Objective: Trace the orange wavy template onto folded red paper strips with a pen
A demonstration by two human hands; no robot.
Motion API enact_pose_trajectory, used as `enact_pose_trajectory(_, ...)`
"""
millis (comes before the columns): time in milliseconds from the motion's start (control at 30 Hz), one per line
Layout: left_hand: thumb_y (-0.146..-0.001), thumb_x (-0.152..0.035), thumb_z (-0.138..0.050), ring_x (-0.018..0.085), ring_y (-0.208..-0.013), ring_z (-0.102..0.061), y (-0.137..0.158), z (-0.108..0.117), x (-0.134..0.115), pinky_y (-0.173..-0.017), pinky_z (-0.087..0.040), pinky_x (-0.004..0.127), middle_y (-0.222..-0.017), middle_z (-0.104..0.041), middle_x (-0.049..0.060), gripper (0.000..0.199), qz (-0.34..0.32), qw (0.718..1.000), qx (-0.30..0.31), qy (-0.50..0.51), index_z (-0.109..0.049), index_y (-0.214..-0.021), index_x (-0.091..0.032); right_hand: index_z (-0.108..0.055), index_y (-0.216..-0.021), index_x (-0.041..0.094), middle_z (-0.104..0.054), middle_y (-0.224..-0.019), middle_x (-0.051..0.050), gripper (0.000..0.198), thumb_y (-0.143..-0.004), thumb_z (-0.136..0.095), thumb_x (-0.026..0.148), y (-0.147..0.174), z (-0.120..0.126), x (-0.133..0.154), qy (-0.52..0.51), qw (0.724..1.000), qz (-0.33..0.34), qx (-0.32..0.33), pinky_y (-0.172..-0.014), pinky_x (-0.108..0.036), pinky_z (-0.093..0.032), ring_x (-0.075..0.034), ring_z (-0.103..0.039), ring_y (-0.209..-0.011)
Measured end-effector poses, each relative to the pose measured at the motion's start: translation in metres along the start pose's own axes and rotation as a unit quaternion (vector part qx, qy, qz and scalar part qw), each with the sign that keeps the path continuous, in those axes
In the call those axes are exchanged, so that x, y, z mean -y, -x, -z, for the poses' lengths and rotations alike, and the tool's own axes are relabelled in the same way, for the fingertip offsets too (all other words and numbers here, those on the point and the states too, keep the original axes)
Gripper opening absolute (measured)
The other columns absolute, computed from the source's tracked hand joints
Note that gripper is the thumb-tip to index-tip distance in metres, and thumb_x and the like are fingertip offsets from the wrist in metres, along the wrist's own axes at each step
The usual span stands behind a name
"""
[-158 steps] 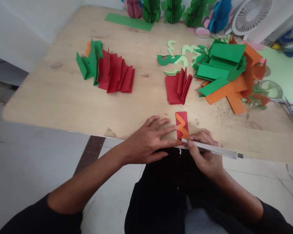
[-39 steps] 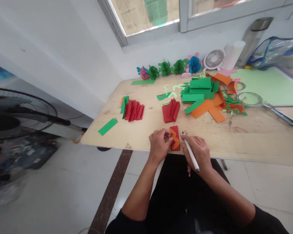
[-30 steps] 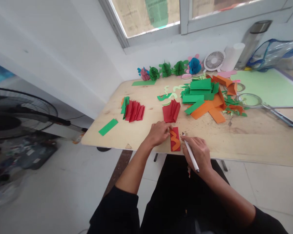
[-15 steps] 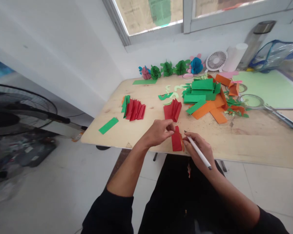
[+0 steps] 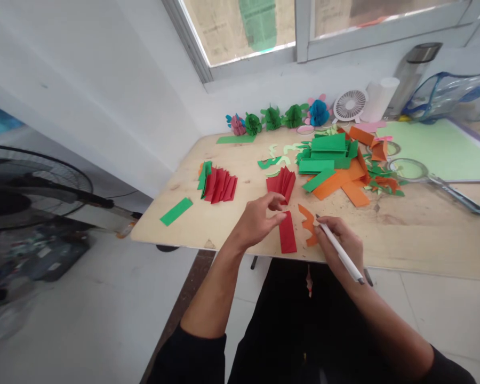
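Red paper strip [image 5: 287, 234] lies near the desk's [image 5: 408, 234] front edge, the left hand [image 5: 260, 220] at its far end with thumb and forefinger parted; contact is unclear. The right hand [image 5: 347, 245] grasps a white pen [image 5: 338, 248], fingers beside a scalloped orange cutout [image 5: 309, 226] between that hand and the strip. Pleated red paper [image 5: 281, 184] sits farther from the front edge.

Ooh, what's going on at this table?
A person's right hand holds a white pen, its fingertips at an orange wavy paper cutout. The left hand, thumb and forefinger parted, is at the top of a red paper strip; whether it touches is unclear. The cutout is right of the strip, apart from it. Folded red papers sit just beyond.
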State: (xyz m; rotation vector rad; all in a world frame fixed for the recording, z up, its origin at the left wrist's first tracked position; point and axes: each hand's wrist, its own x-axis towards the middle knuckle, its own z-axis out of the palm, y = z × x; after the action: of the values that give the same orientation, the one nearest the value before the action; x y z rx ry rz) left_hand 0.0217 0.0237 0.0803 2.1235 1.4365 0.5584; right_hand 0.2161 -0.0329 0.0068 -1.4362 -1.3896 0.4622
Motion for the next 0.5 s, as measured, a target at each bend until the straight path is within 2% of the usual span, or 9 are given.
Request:
enact_pose_trajectory(67, -0.086, -0.026, -0.058, 0.018, -0.1, -0.065, 0.001, -0.007, 0.01, -0.089, -0.049, 0.031, -0.106, -0.069, 0.002, 0.033, 0.04, 0.997, 0.001, -0.061, -0.056, -0.119, -0.023, -0.067, -0.095, 0.024, -0.072, -0.079, -0.002, 0.021, -0.083, -0.061, 0.04, -0.002, 0.006, -0.002, 0.011, 1.0, -0.016, -0.015, -0.061, -0.029, -0.054, -0.017, -0.067, -0.065)
enact_pose_trajectory(233, -0.08, -0.022, -0.064, 0.024, -0.1, -0.062, -0.01, -0.025, 0.025, -0.089, -0.047, 0.037, -0.103, -0.067, 0.006, 0.023, 0.064, 0.99, 0.03, -0.122, -0.063, -0.103, -0.02, -0.068, -0.093, 0.023, -0.072, -0.078, -0.002, 0.023, -0.083, -0.061, 0.043, 0.0, 0.013, -0.003, 0.006, 0.999, -0.031, -0.018, -0.055, -0.025, -0.052, -0.015, -0.066, -0.061)
enact_pose_trajectory(367, -0.077, -0.019, -0.066, 0.023, -0.094, -0.062, -0.022, -0.028, 0.028, -0.082, -0.047, 0.035, -0.093, -0.067, 0.004, 0.008, 0.066, 0.986, 0.04, -0.146, -0.063, -0.084, -0.02, -0.068, -0.094, 0.023, -0.073, -0.077, -0.002, 0.023, -0.083, -0.062, 0.042, 0.004, 0.01, -0.007, 0.009, 0.999, -0.035, -0.007, -0.052, -0.024, -0.051, -0.016, -0.066, -0.061)
enact_pose_trajectory(500, -0.075, -0.019, -0.067, 0.021, -0.089, -0.063, -0.026, -0.029, 0.034, -0.077, -0.047, 0.031, -0.088, -0.067, 0.001, 0.006, 0.073, 0.986, 0.035, -0.144, -0.062, -0.079, -0.02, -0.068, -0.093, 0.023, -0.074, -0.083, -0.003, 0.022, -0.083, -0.062, 0.042, 0.005, 0.009, -0.008, 0.0, 1.0, -0.028, -0.011, -0.056, -0.025, -0.054, -0.016, -0.067, -0.065)
